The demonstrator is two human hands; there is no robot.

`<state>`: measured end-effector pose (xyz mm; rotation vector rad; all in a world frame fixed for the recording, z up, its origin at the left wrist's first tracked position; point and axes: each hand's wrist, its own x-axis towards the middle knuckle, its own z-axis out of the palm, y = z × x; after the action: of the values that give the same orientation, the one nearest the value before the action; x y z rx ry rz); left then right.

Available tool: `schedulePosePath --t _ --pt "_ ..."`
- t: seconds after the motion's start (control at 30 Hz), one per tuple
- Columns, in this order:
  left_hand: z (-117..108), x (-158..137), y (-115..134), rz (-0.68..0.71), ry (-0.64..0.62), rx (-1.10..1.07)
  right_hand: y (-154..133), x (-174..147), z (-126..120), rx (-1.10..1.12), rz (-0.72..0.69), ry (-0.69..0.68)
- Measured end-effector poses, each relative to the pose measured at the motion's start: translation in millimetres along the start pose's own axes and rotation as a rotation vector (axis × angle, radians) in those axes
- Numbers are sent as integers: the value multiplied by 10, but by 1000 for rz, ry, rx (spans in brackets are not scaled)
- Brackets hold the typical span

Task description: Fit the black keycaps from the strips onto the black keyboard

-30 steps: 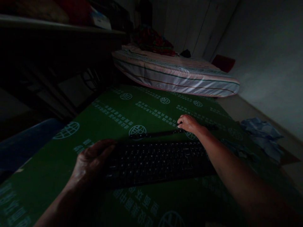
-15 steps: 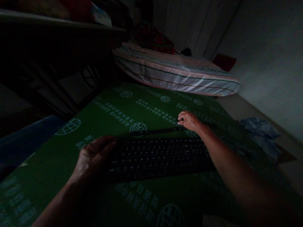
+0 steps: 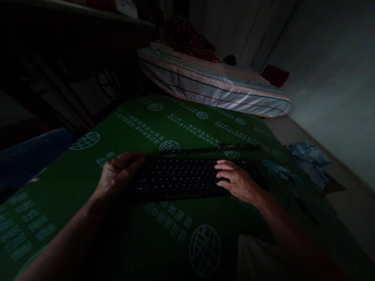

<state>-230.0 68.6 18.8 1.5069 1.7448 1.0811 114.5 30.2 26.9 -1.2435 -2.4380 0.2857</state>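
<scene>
A black keyboard (image 3: 181, 177) lies on a green printed board in dim light. At its far left corner is my left hand (image 3: 121, 168), thumb and fingers closed on the edge. My right hand (image 3: 234, 177) rests over the right part of the keys, fingers stretched and slightly apart, with nothing visible in them. Just beyond the keyboard runs a thin line of small black pieces that look like loose keycaps (image 3: 199, 150). The keys beneath my right palm are hidden.
The green board (image 3: 205, 249) carries white lettering and globe prints. Crumpled bluish cloth or plastic (image 3: 281, 171) lies at the right, with more crumpled material (image 3: 307, 156) on the floor. A striped mattress (image 3: 216, 86) is behind, and a dark table (image 3: 88, 11) stands at the left.
My right hand has come back from the row of small black pieces onto the keyboard's right side, its fingers spreading out. My left hand stays at the left corner. The view has shifted slightly.
</scene>
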Motion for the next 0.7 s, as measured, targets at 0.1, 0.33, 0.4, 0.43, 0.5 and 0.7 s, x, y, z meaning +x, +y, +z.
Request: schedulePosePath --t 0.1,0.33,0.4,0.43,0.5,0.7 --pt "7 23 -47 15 -14 -6 -50 -38 38 -24 -5 3" --pt "13 33 -67 30 -15 -13 -107 -29 68 -110 -14 -33" --pt "9 10 -39 37 -18 -9 -121 -24 73 -134 -24 -40" --pt "7 0 -24 39 -19 -5 -127 -22 73 -148 -28 -45" --pt "2 -12 -1 39 -22 6 -138 -21 72 -173 -34 -52" --pt "-4 5 9 55 -33 18 -154 -34 64 -208 -41 -74"
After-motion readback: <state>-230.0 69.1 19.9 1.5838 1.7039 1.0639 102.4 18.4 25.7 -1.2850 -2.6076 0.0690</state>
